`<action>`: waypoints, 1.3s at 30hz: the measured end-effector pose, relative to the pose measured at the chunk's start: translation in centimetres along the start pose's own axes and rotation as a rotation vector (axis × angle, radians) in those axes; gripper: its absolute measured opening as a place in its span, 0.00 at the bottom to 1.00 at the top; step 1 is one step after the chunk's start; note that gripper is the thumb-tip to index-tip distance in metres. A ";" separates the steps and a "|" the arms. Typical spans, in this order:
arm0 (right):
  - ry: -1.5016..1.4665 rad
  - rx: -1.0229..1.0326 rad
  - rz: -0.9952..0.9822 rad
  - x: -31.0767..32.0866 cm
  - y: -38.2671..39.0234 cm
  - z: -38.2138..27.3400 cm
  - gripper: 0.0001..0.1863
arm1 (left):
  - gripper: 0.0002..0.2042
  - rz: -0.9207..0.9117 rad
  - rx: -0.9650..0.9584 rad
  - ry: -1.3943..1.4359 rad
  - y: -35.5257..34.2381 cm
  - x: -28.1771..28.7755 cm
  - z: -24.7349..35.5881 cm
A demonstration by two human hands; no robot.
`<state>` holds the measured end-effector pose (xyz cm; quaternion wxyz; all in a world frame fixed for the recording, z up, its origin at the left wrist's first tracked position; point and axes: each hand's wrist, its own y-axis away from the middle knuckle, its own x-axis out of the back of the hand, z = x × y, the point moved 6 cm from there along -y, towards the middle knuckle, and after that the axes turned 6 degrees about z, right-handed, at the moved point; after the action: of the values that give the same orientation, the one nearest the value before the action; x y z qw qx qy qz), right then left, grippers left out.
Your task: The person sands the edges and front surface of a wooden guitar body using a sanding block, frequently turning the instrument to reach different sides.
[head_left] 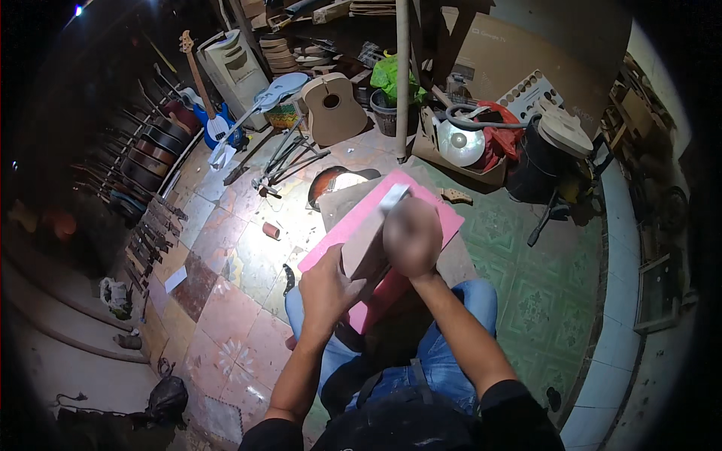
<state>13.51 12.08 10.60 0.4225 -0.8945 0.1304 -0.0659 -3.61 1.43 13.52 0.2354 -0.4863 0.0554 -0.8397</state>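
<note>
A pink flat board [342, 234] lies across a low support in front of my knees. Over it a greyish-brown wooden piece [362, 246] stands tilted, its lower end gripped by my left hand [325, 292]. My right hand [414, 239] is at the right side of this piece, so blurred that its fingers cannot be made out. Just beyond that hand, a small whitish, block-like thing [394, 197] shows at the piece's upper end. Whether my right hand holds it is unclear.
A sunburst guitar body [325, 183] lies beyond the board, near a small brown cylinder [271, 231] on the tiled floor. Hammers [265, 185], an acoustic guitar body [333, 107] and a blue electric guitar [218, 126] are farther off. A pole [402, 83] rises ahead; a black bin [535, 169] stands right.
</note>
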 end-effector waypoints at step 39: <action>0.340 0.359 -0.585 0.2 1.3 -11.5 0.27 | 0.26 0.045 0.073 0.249 0.5 -0.7 -1.3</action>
<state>10.83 2.74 16.91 0.5083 -0.7819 -0.0760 -0.3528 -4.27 1.16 12.09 0.2632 -0.3682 0.0644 -0.8894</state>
